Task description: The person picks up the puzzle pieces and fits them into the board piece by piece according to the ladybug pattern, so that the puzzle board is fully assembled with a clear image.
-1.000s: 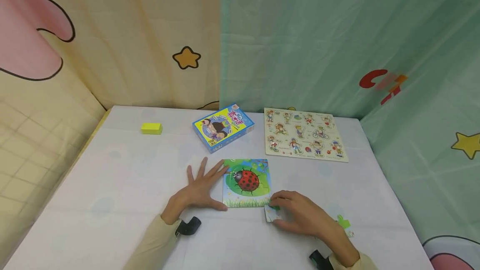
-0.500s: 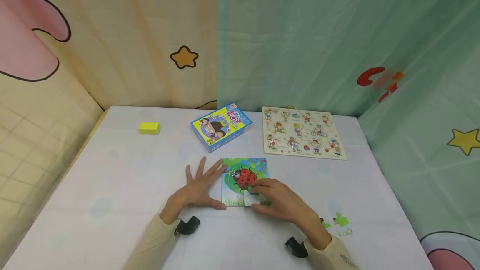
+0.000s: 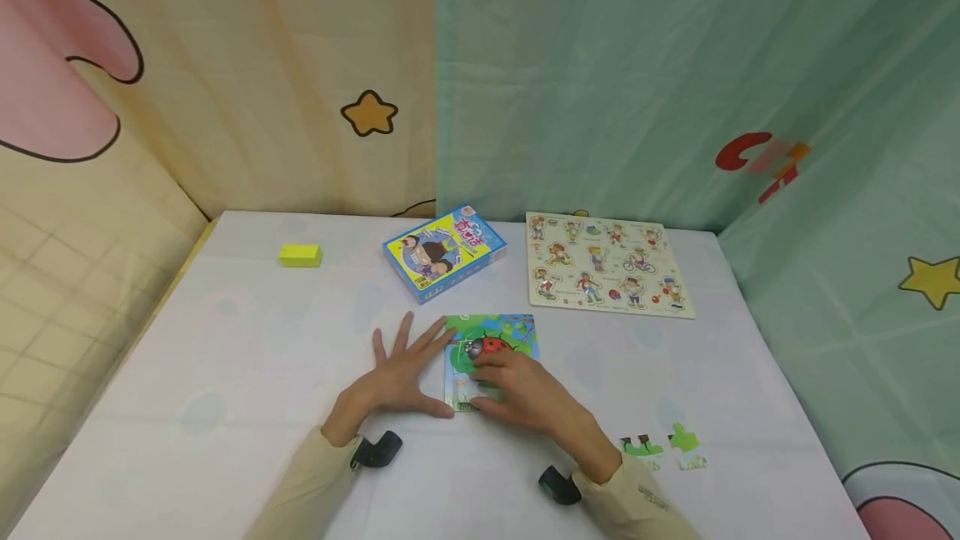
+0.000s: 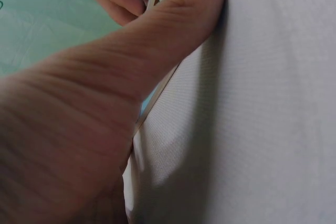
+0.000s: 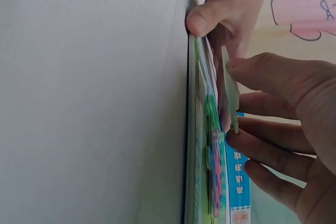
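Observation:
A square ladybug jigsaw puzzle [image 3: 521, 327] lies in the middle of the white table in the head view, its lower half partly covered by my right hand [image 3: 525, 394]. In the right wrist view, that hand pinches a thin puzzle piece [image 5: 231, 90] between thumb and fingertips, tilted on edge and raised over the puzzle. My left hand [image 3: 397, 377] spreads its fingers along the puzzle's left edge, the thumb at the lower left corner and fingertips on the upper left. In the left wrist view, the left thumb [image 4: 173, 27] reaches across to the puzzle's rim.
Two loose puzzle pieces lie at the right, one green with dark patches [image 3: 641, 447], the other green and white [image 3: 686, 447]. Behind the puzzle are a blue and yellow box [image 3: 445, 252] and a picture board [image 3: 609, 265]. A yellow block [image 3: 300, 256] sits at back left.
The right hand has moved left from beside the puzzle's lower right corner to over its lower left part, bringing the puzzle piece along. The left hand has stayed in place.

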Motion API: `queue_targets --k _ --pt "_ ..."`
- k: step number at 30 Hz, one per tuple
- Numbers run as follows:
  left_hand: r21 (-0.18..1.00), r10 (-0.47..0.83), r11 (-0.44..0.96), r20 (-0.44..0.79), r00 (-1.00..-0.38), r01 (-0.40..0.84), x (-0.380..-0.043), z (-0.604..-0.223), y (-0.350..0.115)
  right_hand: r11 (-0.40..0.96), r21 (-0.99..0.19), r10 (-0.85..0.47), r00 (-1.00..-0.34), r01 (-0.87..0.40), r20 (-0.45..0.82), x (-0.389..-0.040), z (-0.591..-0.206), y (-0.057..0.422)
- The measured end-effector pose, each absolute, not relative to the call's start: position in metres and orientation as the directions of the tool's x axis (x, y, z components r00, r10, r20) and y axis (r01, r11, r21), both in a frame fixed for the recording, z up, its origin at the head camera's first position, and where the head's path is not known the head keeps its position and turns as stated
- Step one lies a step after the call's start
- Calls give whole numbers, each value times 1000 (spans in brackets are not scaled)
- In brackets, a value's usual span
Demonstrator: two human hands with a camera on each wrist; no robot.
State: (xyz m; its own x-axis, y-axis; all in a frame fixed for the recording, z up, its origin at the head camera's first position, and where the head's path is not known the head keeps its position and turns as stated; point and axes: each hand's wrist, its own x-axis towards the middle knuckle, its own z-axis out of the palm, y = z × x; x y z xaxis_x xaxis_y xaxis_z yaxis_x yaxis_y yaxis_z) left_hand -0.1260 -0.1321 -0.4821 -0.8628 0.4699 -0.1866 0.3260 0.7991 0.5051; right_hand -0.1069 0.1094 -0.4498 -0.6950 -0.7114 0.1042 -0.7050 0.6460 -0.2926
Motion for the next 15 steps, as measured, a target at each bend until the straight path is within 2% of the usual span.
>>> queue_targets --k 15 --pt "508 465 800 -190 -865 319 -125 -482 -132 700 -274 -682 -731 -659 15 -109 -456 94"
